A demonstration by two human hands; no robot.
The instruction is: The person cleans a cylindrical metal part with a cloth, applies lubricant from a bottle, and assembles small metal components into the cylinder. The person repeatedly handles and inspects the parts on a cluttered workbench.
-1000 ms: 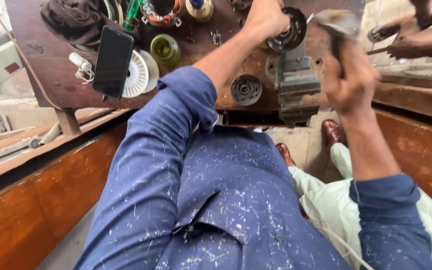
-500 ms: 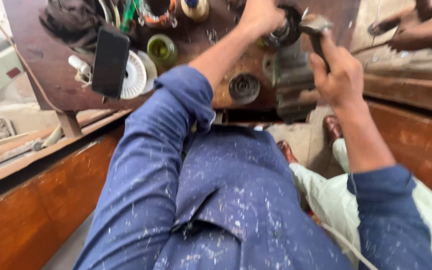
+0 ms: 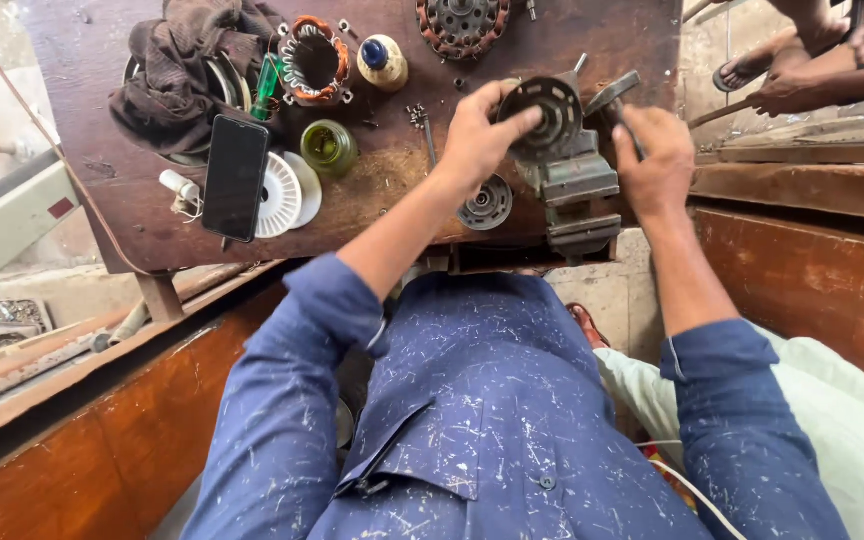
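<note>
1. Left hand (image 3: 474, 135): fingers closed on the rim of a round metal motor housing (image 3: 549, 112), gripping its left edge.
2. Right hand (image 3: 657, 150): fist wrapped around a hammer (image 3: 613, 93); the head sits just right of the housing, contact unclear.
3. Housing sits on top of a grey bench vise (image 3: 574, 190), between both hands.
4. Just below the left hand: small round end cap (image 3: 485, 205) on the wooden workbench (image 3: 382, 190).
5. Further left: green jar (image 3: 328, 146), white spool (image 3: 282, 193), black phone (image 3: 235, 176).

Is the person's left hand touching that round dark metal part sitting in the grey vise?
Touching. The head view shows the left hand with fingertips pressed on the round dark metal part above the grey vise.
</note>
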